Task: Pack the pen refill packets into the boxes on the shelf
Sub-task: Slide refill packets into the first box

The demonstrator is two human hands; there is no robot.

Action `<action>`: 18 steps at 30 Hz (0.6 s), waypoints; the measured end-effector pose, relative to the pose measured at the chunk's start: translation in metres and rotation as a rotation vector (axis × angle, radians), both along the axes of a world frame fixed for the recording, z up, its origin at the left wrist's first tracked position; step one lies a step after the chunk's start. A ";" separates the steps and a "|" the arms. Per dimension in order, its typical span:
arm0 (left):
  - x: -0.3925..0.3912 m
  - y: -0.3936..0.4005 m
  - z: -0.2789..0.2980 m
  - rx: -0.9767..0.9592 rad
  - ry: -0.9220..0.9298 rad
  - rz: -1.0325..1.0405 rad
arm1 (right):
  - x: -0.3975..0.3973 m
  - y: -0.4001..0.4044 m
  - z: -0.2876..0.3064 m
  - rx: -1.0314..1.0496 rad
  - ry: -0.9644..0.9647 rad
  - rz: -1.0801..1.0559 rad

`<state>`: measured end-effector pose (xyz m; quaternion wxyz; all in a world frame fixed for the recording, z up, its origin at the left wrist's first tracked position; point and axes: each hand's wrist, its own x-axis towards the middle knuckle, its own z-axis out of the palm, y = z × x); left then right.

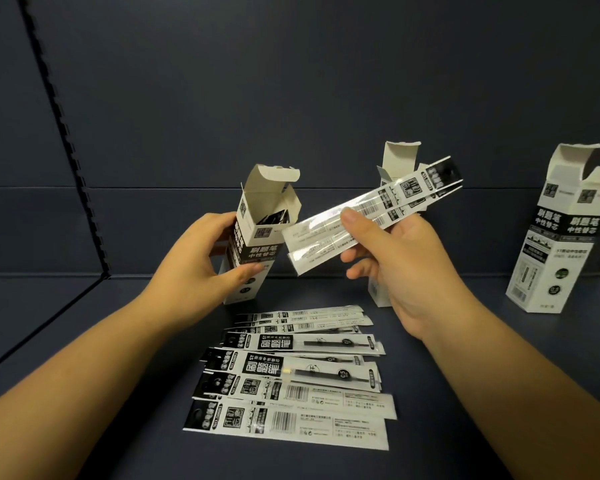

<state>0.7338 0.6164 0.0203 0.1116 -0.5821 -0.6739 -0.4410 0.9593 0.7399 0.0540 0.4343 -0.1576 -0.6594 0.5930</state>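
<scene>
My left hand (196, 258) grips a tall black-and-white box (257, 233), tilted, its top flaps open and dark packet ends showing inside. My right hand (392, 258) pinches two long pen refill packets (371, 213) held together at a slant, their lower ends close to the box's open top. Several more refill packets (298, 375) lie fanned out on the dark shelf surface (465, 393) in front of me.
A second open box (400, 161) stands behind my right hand, mostly hidden. A third open box (555, 237) stands at the far right. A perforated shelf upright (66, 140) runs along the left; the shelf's back wall (291, 98) is close behind the boxes.
</scene>
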 end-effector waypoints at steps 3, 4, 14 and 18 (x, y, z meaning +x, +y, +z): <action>0.000 0.000 0.001 -0.001 0.004 -0.008 | 0.003 -0.004 0.004 0.037 0.078 0.028; 0.000 0.000 0.001 -0.001 0.004 -0.012 | 0.004 -0.006 0.005 0.048 0.106 0.036; 0.010 -0.002 0.004 -0.044 0.111 -0.060 | 0.005 -0.011 0.011 0.116 0.282 -0.020; 0.013 -0.004 0.005 -0.071 0.145 -0.113 | 0.008 -0.009 0.013 0.212 0.257 -0.089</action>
